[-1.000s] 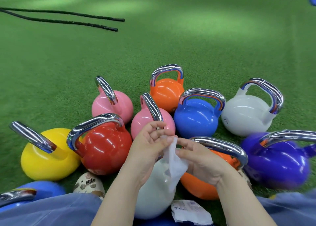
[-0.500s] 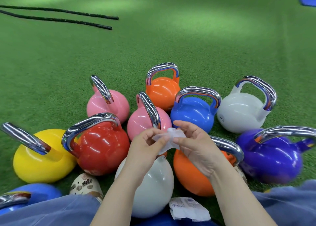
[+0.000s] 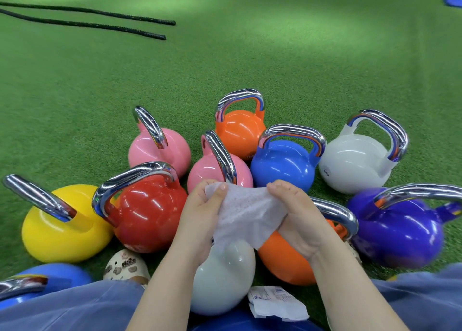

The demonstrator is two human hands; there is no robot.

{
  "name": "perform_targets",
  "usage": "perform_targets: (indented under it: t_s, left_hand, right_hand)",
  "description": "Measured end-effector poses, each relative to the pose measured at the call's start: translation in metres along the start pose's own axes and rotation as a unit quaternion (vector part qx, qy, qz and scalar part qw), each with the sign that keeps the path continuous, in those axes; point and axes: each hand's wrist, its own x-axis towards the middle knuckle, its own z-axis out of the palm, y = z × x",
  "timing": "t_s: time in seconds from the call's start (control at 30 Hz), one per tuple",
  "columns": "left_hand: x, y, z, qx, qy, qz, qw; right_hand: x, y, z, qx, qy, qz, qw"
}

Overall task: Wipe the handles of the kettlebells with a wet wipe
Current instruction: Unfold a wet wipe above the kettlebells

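Left hand point(image 3: 200, 215): I pinch the wet wipe point(image 3: 246, 214) corner.
Right hand point(image 3: 298, 220): pinches opposite edge — spreading it for handle coverage.

White wet wipe point(image 3: 246, 212), green turf point(image 3: 275, 55)

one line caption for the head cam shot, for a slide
Both hands, left hand and right hand, spread a wet wipe above a cluster of colourful kettlebells on green turf.
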Motion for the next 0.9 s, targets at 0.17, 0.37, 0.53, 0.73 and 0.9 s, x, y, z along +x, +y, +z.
perform_targets:
  t_s: [0.17, 0.37, 0.53, 0.73, 0.9]
  left_hand:
    - [0.001, 0.003, -0.003, -0.031, -0.006, -0.015, 0.999]
    - [0.006, 0.001, -0.003, -0.276, -0.056, -0.184, 0.942]
    - [-0.001, -0.005, 0.004, -0.400, -0.146, -0.146, 0.893]
    - [-0.003, 0.004, 0.005, -0.347, -0.071, -0.084, 0.931]
    - [-0.003, 0.017, -0.001, -0.374, -0.013, -0.036, 0.927]
  right_hand:
    - [0.004, 0.001, -0.004, 0.053, 0.053, 0.049, 0.996]
    - [0.004, 0.002, -0.003, 0.058, 0.103, 0.075, 0.990]
    - [0.001, 0.002, -0.001, 0.170, 0.026, 0.094, 0.981]
    - [0.003, 0.004, -0.011, 0.010, -0.032, 0.065, 0.997]
    - [0.003, -0.003, -0.014, -0.217, 0.073, 0.009, 0.973]
